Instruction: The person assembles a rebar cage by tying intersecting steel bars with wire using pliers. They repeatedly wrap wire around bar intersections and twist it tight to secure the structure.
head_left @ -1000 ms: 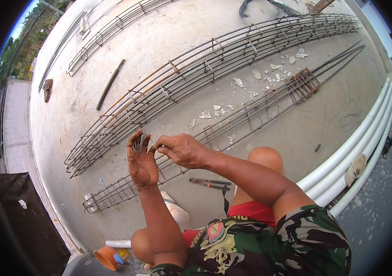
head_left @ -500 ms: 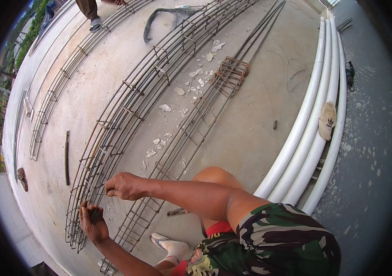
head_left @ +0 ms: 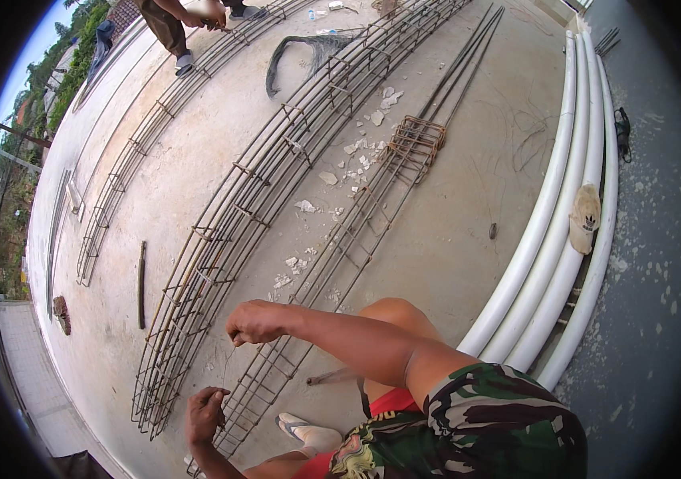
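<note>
My right hand (head_left: 257, 322) is closed, its fingertips pinched on a thin wire (head_left: 225, 369) above the narrow rebar cage (head_left: 320, 275). The wire runs down towards my left hand (head_left: 206, 415), whose fingers are pressed together around its lower end, close to the near end of that cage. To the left of my hands lies a wide, long bundle of rebar cages (head_left: 211, 255), tied with square stirrups. Neither hand touches that bundle.
Long white pipes (head_left: 544, 215) lie at the right with a beige cap (head_left: 585, 219) on them. Broken white chips (head_left: 328, 177) litter the concrete. A dark bar (head_left: 142, 283) lies at left. Another person (head_left: 171, 28) works at a far cage (head_left: 136, 144). A tool handle (head_left: 328, 377) shows beside my knee.
Both hands have moved right, away from the near end of the wide bundle. The wire now shows stretched between them. The view has shifted, and more of the other person shows.
</note>
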The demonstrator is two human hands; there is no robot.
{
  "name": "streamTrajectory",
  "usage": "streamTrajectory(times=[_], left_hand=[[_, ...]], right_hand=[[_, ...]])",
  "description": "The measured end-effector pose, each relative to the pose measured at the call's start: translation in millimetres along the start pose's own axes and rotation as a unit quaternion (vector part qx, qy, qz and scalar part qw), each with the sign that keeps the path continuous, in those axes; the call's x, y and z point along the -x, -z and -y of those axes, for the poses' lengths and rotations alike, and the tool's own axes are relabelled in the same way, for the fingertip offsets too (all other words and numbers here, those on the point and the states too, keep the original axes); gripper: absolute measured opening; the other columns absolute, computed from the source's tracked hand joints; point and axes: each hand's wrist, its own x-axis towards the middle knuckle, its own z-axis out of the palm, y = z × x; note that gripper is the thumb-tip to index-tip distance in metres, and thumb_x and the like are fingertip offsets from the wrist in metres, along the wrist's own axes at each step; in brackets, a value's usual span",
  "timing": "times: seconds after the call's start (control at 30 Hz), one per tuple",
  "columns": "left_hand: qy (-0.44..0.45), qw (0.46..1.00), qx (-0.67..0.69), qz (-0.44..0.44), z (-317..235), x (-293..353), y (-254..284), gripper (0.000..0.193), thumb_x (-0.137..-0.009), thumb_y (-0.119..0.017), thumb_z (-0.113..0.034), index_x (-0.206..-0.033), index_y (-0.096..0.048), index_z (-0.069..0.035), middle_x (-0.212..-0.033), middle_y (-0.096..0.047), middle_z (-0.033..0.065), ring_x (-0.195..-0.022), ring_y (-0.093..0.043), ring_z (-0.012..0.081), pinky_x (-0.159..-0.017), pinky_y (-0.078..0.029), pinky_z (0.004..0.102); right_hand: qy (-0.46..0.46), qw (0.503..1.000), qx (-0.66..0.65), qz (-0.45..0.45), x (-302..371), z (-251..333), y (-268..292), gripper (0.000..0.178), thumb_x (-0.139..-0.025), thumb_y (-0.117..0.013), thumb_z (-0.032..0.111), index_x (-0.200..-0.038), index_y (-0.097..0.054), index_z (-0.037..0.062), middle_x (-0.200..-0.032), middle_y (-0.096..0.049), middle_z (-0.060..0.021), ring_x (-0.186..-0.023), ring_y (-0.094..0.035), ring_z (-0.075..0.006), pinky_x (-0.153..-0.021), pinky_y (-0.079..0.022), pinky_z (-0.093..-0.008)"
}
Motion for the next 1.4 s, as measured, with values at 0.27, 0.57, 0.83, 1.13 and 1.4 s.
streamTrajectory(times=[0.27, 0.57, 0.83, 1.13, 1.4], left_hand=[[-0.071, 0.892, 0.415, -0.166, 14, -41, -72, 0.022, -0.098, -0.052, -0.026, -0.097, -0.054, -0.004, -0.057, -0.036, -0.0018, -0.048, -0.037, 0.0097, -0.051, -0.038, 0.0275], [-0.083, 0.920, 0.326, -0.200, 22, -55, -107, 0.036, -0.097, -0.055, -0.029, -0.119, -0.051, 0.000, -0.088, -0.057, 0.0081, -0.079, -0.057, 0.0162, -0.073, -0.048, 0.0292], [-0.159, 0.955, -0.004, -0.250, -72, -27, -17, 0.046, -0.093, -0.061, -0.033, -0.124, -0.053, 0.000, -0.098, -0.061, 0.0097, -0.086, -0.058, 0.0162, -0.075, -0.047, 0.0300], [-0.109, 0.965, -0.104, -0.215, -78, -27, -14, 0.030, -0.093, -0.056, -0.027, -0.092, -0.063, 0.002, -0.067, -0.062, 0.0088, -0.064, -0.059, 0.0160, -0.064, -0.048, 0.0317], [-0.107, 0.981, -0.081, -0.137, -15, -51, -8, 0.045, -0.095, -0.054, -0.042, -0.114, -0.058, -0.002, -0.091, -0.065, 0.0120, -0.085, -0.062, 0.0198, -0.076, -0.050, 0.0335]], right_hand=[[-0.105, 0.877, -0.455, -0.110, -20, -6, -14, 0.050, -0.094, -0.059, 0.032, -0.128, -0.048, -0.0024, -0.103, -0.064, -0.0095, -0.089, -0.064, -0.0184, -0.070, -0.052, -0.0278], [-0.035, 0.832, -0.547, -0.085, -30, 6, -36, 0.021, -0.101, -0.046, 0.021, -0.102, -0.056, 0.0031, -0.085, -0.062, -0.0057, -0.078, -0.063, -0.0142, -0.069, -0.053, -0.0291], [-0.012, 0.958, -0.270, -0.092, -25, 24, -35, 0.024, -0.097, -0.050, 0.022, -0.105, -0.059, 0.0005, -0.074, -0.053, -0.0021, -0.067, -0.050, -0.0116, -0.064, -0.045, -0.0280], [-0.015, 0.992, -0.102, -0.067, 13, 43, -11, 0.028, -0.093, -0.056, 0.019, -0.112, -0.064, -0.0001, -0.089, -0.067, -0.0114, -0.080, -0.059, -0.0174, -0.075, -0.047, -0.0303], [-0.123, 0.983, -0.041, -0.133, 18, 18, -39, 0.028, -0.088, -0.060, 0.022, -0.105, -0.067, 0.0002, -0.092, -0.069, -0.0125, -0.083, -0.063, -0.0209, -0.076, -0.049, -0.0321]])
